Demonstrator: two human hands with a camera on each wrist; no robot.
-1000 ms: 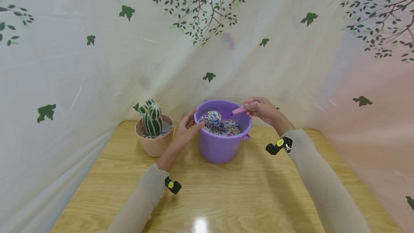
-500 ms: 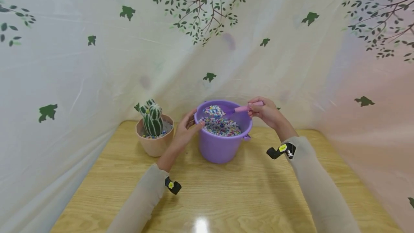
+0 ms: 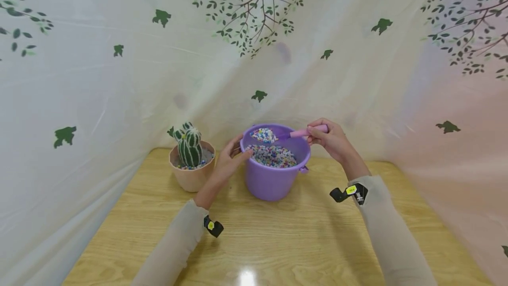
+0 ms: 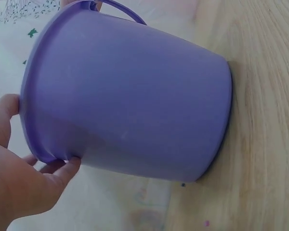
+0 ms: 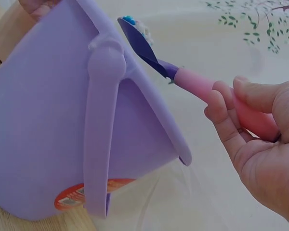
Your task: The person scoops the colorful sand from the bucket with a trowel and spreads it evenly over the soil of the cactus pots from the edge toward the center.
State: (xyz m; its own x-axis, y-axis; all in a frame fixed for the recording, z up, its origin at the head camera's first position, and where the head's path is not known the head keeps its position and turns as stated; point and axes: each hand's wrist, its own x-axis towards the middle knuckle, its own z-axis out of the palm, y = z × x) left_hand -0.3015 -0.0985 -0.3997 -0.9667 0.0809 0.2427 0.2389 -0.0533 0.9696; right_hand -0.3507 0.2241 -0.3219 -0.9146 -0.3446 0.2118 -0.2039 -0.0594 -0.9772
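Note:
A purple bucket (image 3: 270, 185) stands on the table, partly filled with small multicoloured pebble-like beads (image 3: 274, 157). My left hand (image 3: 227, 163) holds its left rim, with the thumb over the edge; in the left wrist view, fingers also touch the bucket's outer wall. In my right hand (image 3: 334, 141) is a small trowel (image 5: 195, 84) with a pink handle and a purple blade. A heap of beads (image 3: 263, 135) lies on the blade, above the beads in the bucket and within its rim. The right wrist view shows fingers and thumb curled round the handle.
Left of the bucket stands a peach-coloured pot (image 3: 193, 181) with a striped cactus (image 3: 189, 151) in greyish fill and scattered beads. The bucket's carrying handle (image 5: 98, 144) hangs down its side. A leaf-printed cloth (image 3: 222, 78) hangs behind the wooden table (image 3: 278, 242).
The trowel has risen with its heap of beads away from the beads in the bucket, and the right hand has shifted slightly right. The left hand stays at the rim.

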